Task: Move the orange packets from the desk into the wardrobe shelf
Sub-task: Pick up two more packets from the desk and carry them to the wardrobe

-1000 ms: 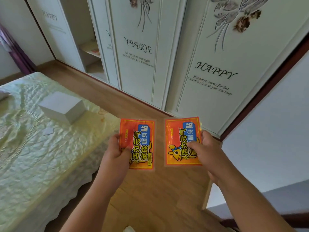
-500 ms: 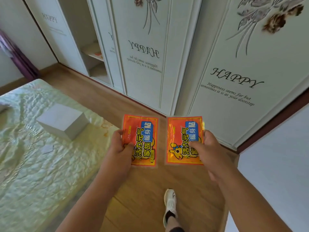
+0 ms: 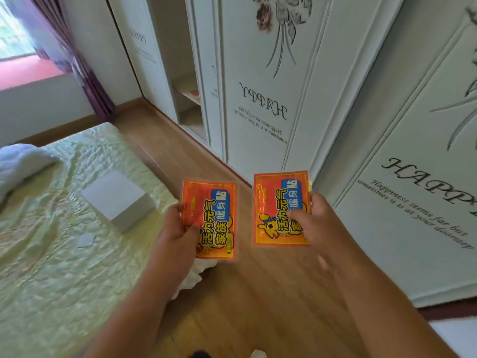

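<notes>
I hold two flat orange packets with blue labels and yellow lettering over the wooden floor. My left hand grips the left orange packet by its lower left edge. My right hand pinches the right orange packet at its right side. Ahead, one wardrobe door stands open and shows a shelf with a small orange item lying on it. The desk is out of view.
White wardrobe doors with flower prints and "HAPPY" lettering run along the right. A bed with a pale green cover fills the left, with a white box on it. A purple curtain hangs by the window.
The view has swung left and moved closer along the wardrobe; the open shelf now looks nearer. Both hands still carry their packets, spread slightly further apart.
</notes>
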